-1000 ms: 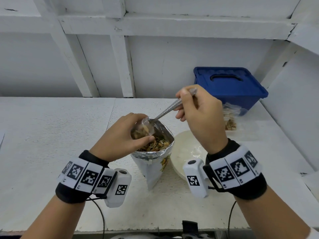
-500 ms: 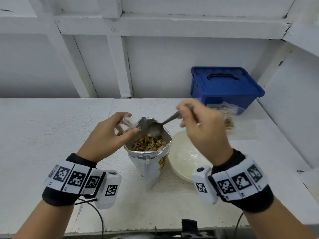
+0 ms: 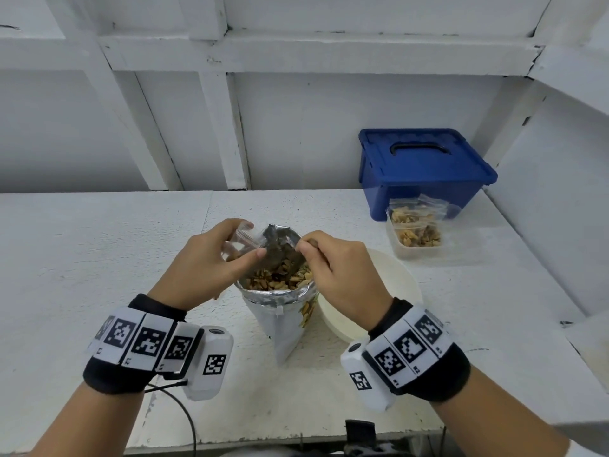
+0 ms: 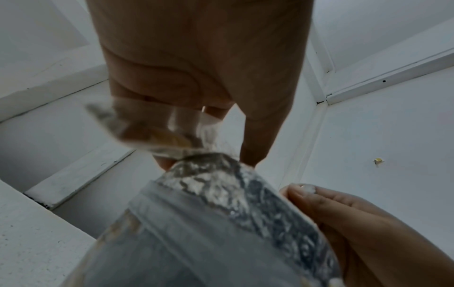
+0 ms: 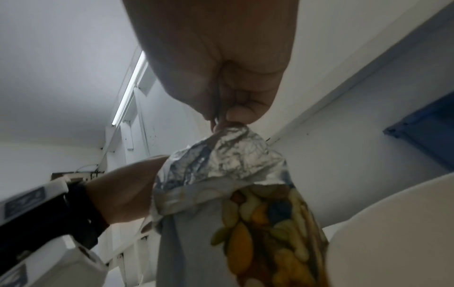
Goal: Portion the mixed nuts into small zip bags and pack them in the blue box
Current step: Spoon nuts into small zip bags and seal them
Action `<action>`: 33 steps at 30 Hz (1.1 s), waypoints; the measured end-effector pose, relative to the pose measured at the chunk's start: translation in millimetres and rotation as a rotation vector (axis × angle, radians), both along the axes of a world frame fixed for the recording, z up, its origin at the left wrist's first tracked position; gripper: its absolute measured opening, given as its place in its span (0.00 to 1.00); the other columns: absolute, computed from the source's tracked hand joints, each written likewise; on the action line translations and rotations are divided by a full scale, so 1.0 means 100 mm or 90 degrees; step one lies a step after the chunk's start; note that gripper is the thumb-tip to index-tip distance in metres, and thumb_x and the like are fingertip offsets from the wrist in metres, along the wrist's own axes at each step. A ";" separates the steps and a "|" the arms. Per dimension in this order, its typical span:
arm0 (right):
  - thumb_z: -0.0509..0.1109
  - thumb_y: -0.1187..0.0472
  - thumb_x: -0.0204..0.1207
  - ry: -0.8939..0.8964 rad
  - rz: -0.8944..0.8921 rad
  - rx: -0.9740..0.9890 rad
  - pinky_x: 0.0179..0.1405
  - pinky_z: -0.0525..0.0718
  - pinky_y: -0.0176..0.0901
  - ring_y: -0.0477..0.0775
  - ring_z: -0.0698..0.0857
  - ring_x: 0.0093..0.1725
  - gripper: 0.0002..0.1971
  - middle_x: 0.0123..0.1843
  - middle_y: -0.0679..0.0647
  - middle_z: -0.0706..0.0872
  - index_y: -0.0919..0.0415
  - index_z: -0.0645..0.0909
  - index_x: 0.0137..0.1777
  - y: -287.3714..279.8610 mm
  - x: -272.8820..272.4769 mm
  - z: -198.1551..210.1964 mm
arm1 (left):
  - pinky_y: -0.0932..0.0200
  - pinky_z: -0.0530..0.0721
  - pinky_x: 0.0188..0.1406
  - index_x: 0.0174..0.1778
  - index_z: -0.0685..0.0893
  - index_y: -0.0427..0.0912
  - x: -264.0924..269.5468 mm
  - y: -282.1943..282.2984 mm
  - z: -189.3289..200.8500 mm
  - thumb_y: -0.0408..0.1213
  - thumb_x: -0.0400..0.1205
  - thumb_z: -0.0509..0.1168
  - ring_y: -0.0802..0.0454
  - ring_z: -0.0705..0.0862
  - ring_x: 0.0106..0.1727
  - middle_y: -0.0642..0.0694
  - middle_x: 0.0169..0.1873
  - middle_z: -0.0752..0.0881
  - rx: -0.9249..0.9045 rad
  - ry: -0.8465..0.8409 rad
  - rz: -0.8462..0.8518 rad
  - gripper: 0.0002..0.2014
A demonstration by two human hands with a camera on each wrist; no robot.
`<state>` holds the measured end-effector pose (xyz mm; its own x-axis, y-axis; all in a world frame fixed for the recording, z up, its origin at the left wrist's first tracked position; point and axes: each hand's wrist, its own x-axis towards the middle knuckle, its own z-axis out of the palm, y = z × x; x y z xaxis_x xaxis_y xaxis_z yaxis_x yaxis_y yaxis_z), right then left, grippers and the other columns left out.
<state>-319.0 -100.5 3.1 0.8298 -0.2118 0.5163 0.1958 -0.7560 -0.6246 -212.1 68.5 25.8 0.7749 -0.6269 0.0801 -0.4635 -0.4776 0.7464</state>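
Note:
An open foil bag (image 3: 280, 311) of mixed nuts (image 3: 278, 280) stands at the table's middle. My left hand (image 3: 245, 242) pinches a small clear zip bag (image 3: 242, 239) by its mouth, just left of the foil rim; in the left wrist view the zip bag (image 4: 157, 130) holds a few nuts. My right hand (image 3: 306, 247) grips a metal spoon (image 5: 217, 106) whose bowl is down inside the foil bag (image 5: 221, 161), hidden from view. The blue box (image 3: 425, 166) sits at the back right with its lid on.
A clear tub (image 3: 417, 245) holding filled zip bags stands in front of the blue box. A white bowl (image 3: 398, 291) sits just right of the foil bag, under my right wrist. White wall and beams rise behind the table.
My right hand has dropped from above the zip bag and sunk the spoon into the foil bag. My left hand has carried the zip bag a little left and up.

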 end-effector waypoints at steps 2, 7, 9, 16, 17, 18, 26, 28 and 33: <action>0.60 0.60 0.81 0.019 -0.029 0.057 0.28 0.78 0.45 0.51 0.82 0.26 0.12 0.28 0.55 0.84 0.65 0.82 0.44 -0.01 -0.01 0.02 | 0.53 0.81 0.14 0.60 0.76 0.54 -0.01 0.00 0.00 0.60 0.67 0.63 0.57 0.81 0.19 0.47 0.40 0.86 0.001 -0.002 -0.005 0.26; 0.59 0.61 0.83 0.062 -0.121 0.229 0.28 0.80 0.32 0.41 0.82 0.26 0.11 0.29 0.48 0.83 0.59 0.80 0.43 -0.08 -0.02 0.08 | 0.58 0.79 0.15 0.61 0.76 0.53 0.01 0.01 -0.02 0.53 0.73 0.67 0.63 0.81 0.24 0.49 0.40 0.85 0.010 -0.019 -0.003 0.22; 0.58 0.60 0.83 0.074 -0.150 0.281 0.27 0.78 0.29 0.39 0.82 0.25 0.11 0.30 0.49 0.84 0.58 0.79 0.42 -0.12 -0.01 0.09 | 0.66 0.74 0.19 0.63 0.77 0.50 0.02 0.02 -0.02 0.50 0.75 0.68 0.63 0.79 0.25 0.57 0.40 0.83 0.021 -0.036 -0.005 0.22; 0.58 0.62 0.83 0.069 -0.217 0.394 0.24 0.79 0.32 0.40 0.80 0.22 0.13 0.28 0.52 0.85 0.57 0.78 0.38 -0.26 0.00 0.16 | 0.72 0.72 0.26 0.67 0.76 0.48 0.02 0.09 0.06 0.48 0.73 0.71 0.64 0.79 0.38 0.67 0.42 0.76 0.082 -0.103 -0.029 0.26; 0.58 0.62 0.83 0.061 -0.222 0.405 0.24 0.79 0.33 0.41 0.80 0.22 0.13 0.28 0.52 0.85 0.57 0.79 0.38 -0.28 0.00 0.17 | 0.72 0.73 0.31 0.67 0.76 0.48 0.03 0.11 0.08 0.48 0.73 0.72 0.64 0.79 0.42 0.68 0.43 0.75 0.091 -0.112 -0.036 0.27; 0.58 0.62 0.83 0.051 -0.227 0.414 0.24 0.79 0.34 0.42 0.80 0.22 0.13 0.27 0.52 0.85 0.57 0.79 0.38 -0.30 -0.01 0.18 | 0.71 0.75 0.36 0.67 0.76 0.48 0.04 0.12 0.10 0.49 0.72 0.72 0.63 0.79 0.45 0.68 0.43 0.75 0.101 -0.115 -0.043 0.27; 0.58 0.63 0.83 -0.008 -0.249 0.443 0.24 0.79 0.35 0.43 0.80 0.23 0.13 0.29 0.54 0.85 0.57 0.79 0.38 -0.45 -0.07 0.29 | 0.73 0.76 0.39 0.65 0.77 0.51 0.05 0.15 0.14 0.55 0.71 0.72 0.68 0.76 0.46 0.67 0.46 0.76 0.170 -0.130 -0.099 0.28; 0.58 0.63 0.83 -0.017 -0.248 0.457 0.23 0.78 0.34 0.42 0.79 0.23 0.13 0.28 0.54 0.85 0.58 0.79 0.38 -0.46 -0.07 0.33 | 0.75 0.71 0.38 0.66 0.76 0.52 0.06 0.12 0.13 0.67 0.64 0.65 0.68 0.74 0.46 0.63 0.49 0.78 0.177 -0.152 -0.114 0.36; 0.58 0.62 0.83 -0.032 -0.230 0.451 0.23 0.78 0.35 0.43 0.80 0.22 0.13 0.27 0.53 0.85 0.58 0.80 0.38 -0.42 0.00 0.39 | 0.75 0.69 0.39 0.68 0.75 0.50 0.05 0.02 0.11 0.65 0.65 0.63 0.61 0.74 0.49 0.58 0.54 0.80 0.151 -0.171 -0.125 0.36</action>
<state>-319.3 -142.6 42.0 0.6262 -0.7551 0.1940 0.0553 -0.2051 -0.9772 -206.7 70.5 36.8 0.6102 -0.7861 0.0984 -0.7263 -0.5055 0.4657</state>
